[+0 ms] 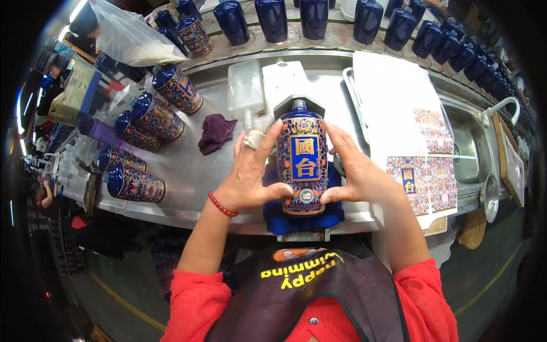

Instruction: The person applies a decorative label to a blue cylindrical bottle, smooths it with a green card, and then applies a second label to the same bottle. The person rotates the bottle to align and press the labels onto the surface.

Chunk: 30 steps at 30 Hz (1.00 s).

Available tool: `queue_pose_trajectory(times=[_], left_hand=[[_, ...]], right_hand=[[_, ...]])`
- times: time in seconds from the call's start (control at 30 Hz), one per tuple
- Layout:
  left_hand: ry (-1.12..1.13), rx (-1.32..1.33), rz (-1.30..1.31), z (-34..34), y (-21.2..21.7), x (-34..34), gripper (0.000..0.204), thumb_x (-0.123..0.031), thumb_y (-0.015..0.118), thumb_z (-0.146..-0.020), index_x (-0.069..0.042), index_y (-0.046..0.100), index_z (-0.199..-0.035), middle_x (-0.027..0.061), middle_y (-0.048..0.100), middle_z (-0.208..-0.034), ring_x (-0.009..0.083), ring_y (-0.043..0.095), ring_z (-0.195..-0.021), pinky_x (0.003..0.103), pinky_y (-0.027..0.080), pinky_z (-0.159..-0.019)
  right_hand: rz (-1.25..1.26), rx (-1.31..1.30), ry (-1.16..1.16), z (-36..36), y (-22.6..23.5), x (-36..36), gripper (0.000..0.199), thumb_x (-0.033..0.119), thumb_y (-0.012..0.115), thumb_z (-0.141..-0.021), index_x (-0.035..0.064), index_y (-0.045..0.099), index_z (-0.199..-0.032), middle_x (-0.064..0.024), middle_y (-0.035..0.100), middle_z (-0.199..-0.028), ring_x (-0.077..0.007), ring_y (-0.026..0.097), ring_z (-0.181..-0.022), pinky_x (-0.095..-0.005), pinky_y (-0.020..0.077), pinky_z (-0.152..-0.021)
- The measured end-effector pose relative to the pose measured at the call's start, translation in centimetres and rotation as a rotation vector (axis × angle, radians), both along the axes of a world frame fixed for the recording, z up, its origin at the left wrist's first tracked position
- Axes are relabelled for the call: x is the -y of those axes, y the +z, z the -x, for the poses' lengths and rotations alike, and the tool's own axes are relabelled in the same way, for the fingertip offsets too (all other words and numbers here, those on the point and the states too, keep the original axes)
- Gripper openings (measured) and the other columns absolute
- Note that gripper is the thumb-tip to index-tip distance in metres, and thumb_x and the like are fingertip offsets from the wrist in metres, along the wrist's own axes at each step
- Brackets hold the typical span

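Observation:
A dark blue bottle (303, 162) wrapped in a floral, gold-edged decal lies in front of me, its neck pointing away. Under it is a blue cloth pad (275, 219) on a stand near the bench's front edge. My left hand (253, 165) grips the bottle's left side, thumb pressed near the lower part of the decal. From the other side my right hand (354, 168) holds it the same way, thumb low and fingers up along the edge. The fingers' far sides are partly hidden. A purple cloth (217, 133) lies crumpled left of my left hand.
Decorated bottles (177, 88) stand along the left of the metal bench (188, 196). Plain blue bottles (272, 20) line a conveyor (336, 39) at the back. Right of me are decal sheets (423, 182), white paper (393, 102) and a sink (464, 145). A clear container (245, 88) sits beyond the left hand.

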<state>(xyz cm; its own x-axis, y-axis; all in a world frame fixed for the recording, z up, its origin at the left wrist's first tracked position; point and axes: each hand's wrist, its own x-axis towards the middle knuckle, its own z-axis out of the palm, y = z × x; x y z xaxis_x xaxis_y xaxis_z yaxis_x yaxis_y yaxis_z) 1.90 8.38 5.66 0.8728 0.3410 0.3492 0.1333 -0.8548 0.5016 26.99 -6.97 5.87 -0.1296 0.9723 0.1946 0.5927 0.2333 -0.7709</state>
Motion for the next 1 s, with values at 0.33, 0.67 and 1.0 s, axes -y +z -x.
queue_pose_trajectory(times=[0.33, 0.67, 1.0], left_hand=[[-0.038, -0.034, 0.017, -0.3, 0.3, -0.6, 0.124, -0.081, 0.068, -0.074, -0.011, 0.018, -0.164, 0.0252, 0.037, -0.157, 0.0400, 0.029, -0.150, 0.058, 0.009, -0.122], [-0.028, -0.073, 0.042, -0.1, 0.0, -0.4, 0.127, -0.078, 0.071, -0.074, -0.010, 0.012, -0.164, 0.0231, 0.034, -0.160, 0.0384, 0.027, -0.152, 0.058, 0.008, -0.123], [0.046, 0.047, 0.266, 2.2, -2.1, 2.3, 0.135, -0.076, 0.070, -0.076, 0.003, 0.002, -0.162, 0.0325, 0.026, -0.161, 0.0433, 0.025, -0.152, 0.056, 0.009, -0.123]], right_hand=[[0.014, -0.015, 0.022, -0.6, -0.3, -0.5, 0.133, 0.050, 0.091, -0.066, 0.0019, 0.012, -0.162, -0.0295, 0.032, -0.155, -0.0436, 0.035, -0.146, -0.0446, 0.0345, -0.119], [0.028, 0.097, -0.137, -0.8, 1.7, 0.3, 0.092, 0.017, 0.084, -0.083, 0.0052, 0.032, -0.158, -0.0230, 0.054, -0.145, -0.0290, 0.058, -0.129, -0.0377, 0.0517, -0.102], [-0.524, 0.638, 0.162, 3.8, 8.4, -1.6, 0.024, 0.016, 0.079, -0.076, 0.0134, 0.055, -0.080, -0.0021, 0.054, -0.071, -0.0199, 0.060, -0.071, -0.0390, 0.0449, -0.071]])
